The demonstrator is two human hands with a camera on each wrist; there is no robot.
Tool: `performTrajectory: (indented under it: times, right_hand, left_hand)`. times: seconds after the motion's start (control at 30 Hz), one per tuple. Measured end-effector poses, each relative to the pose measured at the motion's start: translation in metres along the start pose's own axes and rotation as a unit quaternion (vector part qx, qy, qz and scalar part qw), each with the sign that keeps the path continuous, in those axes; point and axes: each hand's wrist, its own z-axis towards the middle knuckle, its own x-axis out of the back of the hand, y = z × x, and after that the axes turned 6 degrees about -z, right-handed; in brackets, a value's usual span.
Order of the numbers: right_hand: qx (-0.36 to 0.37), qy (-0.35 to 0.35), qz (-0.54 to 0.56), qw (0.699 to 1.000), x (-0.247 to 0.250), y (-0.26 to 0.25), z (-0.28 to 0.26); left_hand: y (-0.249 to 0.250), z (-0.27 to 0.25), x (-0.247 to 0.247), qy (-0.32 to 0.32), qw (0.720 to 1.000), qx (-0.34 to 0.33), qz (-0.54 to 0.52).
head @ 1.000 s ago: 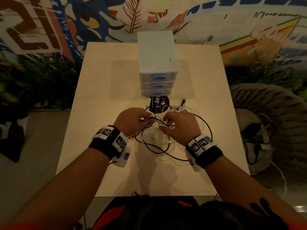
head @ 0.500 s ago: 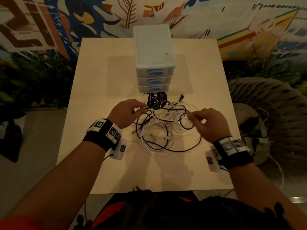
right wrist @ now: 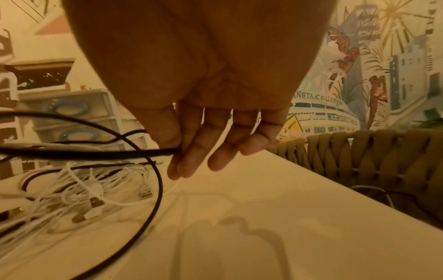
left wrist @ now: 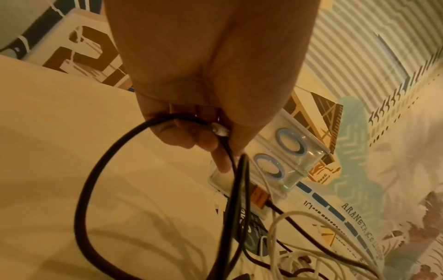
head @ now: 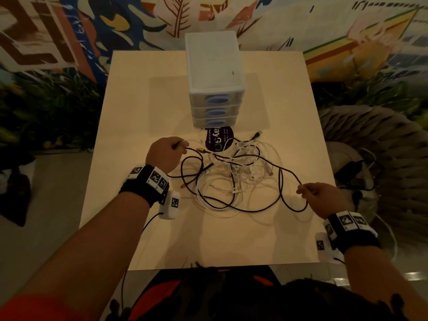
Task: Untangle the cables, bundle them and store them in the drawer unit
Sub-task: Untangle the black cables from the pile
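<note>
Cables (head: 234, 179) sprawl in head view; wrist views show both hands pinching the black cable (left wrist: 91, 189).

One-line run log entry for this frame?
phase: untangling | left hand: grips black cable | right hand: pinches black cable | white cables: tangled on table | drawer unit: closed

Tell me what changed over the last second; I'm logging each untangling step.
The right hand swung out to the table's right edge, pinching a black cable and drawing it out of the tangle, which spread wider. The left hand stayed put, gripping black cable. The drawer unit remains closed.
</note>
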Motion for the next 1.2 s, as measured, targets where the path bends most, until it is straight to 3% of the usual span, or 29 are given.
performTrajectory:
  times: [0.2,0.33,0.6,0.7,0.8,0.83,0.87,0.93,1.03,1.13,1.2]
  right_hand:
    - [-0.055,-0.018,0.081,0.995,-0.007,0.003,0.005]
    - [-0.048,-0.003,0.179,0.983,-0.012,0.012,0.007]
    - [-0.088,0.087,0.422,0.898,-0.017,0.038,0.003]
    - [-0.099,0.101,0.372,0.917,-0.019,0.036,0.008]
    - [-0.112,0.057,0.301,0.945,-0.027,0.029,0.017]
    - [-0.114,0.049,0.288,0.949,-0.029,0.026,0.021]
    - [-0.111,0.045,0.28,0.952,-0.032,0.024,0.023]
    - [-0.112,0.034,0.257,0.959,-0.033,0.017,0.028]
    - [-0.142,0.05,0.259,0.954,-0.025,0.008,0.032]
    - [-0.161,0.123,0.298,0.933,-0.001,-0.005,0.027]
    - [-0.113,0.2,0.257,0.939,0.015,-0.017,0.016]
  left_hand:
    - [-0.009,0.0,0.0,-0.001,0.999,0.044,0.005]
    - [-0.011,-0.001,0.001,0.014,0.998,0.065,0.017]
    - [-0.02,-0.001,0.009,0.048,0.993,0.101,0.025]
    - [-0.02,-0.006,0.01,0.068,0.994,0.047,0.068]
    - [-0.001,-0.027,0.011,0.183,0.967,-0.127,0.126]
    - [0.01,-0.037,0.01,0.194,0.955,-0.193,0.116]
    - [0.021,-0.048,0.009,0.163,0.949,-0.246,0.108]
    - [0.028,-0.069,-0.001,0.024,0.948,-0.284,0.14]
    - [0.003,-0.083,-0.016,-0.135,0.938,-0.196,0.252]
    - [-0.023,-0.091,-0.022,-0.197,0.919,-0.112,0.323]
    - [-0.03,-0.093,-0.024,-0.201,0.914,-0.088,0.341]
